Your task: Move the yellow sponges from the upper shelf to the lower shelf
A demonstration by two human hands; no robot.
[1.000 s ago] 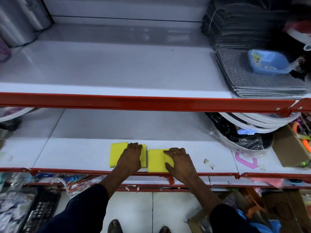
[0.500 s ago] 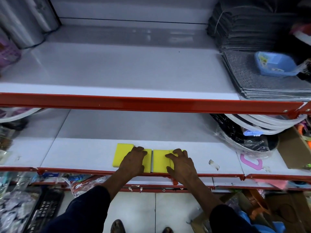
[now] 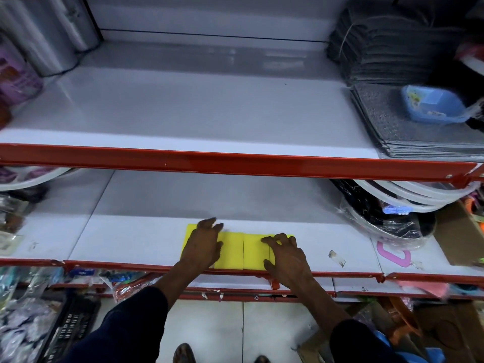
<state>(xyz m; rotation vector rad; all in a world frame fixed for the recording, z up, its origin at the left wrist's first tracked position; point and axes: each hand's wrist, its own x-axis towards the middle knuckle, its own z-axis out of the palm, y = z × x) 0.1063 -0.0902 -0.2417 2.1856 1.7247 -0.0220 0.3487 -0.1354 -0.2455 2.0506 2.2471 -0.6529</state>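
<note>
Several yellow sponges lie side by side in a row at the front edge of the lower shelf [image 3: 131, 239]. My left hand [image 3: 203, 247] rests flat on the left sponges [image 3: 229, 250], fingers spread and reaching past their far edge. My right hand [image 3: 285, 258] lies flat on the right sponges [image 3: 255, 254], fingers apart, gripping nothing. The two middle sponges touch. The sponge under each palm is mostly hidden. The white upper shelf [image 3: 196, 113] holds no sponges in its middle.
Grey mats [image 3: 398, 127] with a blue tub [image 3: 432, 106] fill the upper shelf's right end; shiny rolls [image 3: 47, 40] stand at its left. Wrapped round trays [image 3: 387, 213] and a pink handle [image 3: 392, 255] sit right of the sponges. Red rails [image 3: 235, 163] edge both shelves.
The gap between the left and right sponges has closed; they now touch. My left hand's fingers have stretched further back. Both hands stay on the sponges.
</note>
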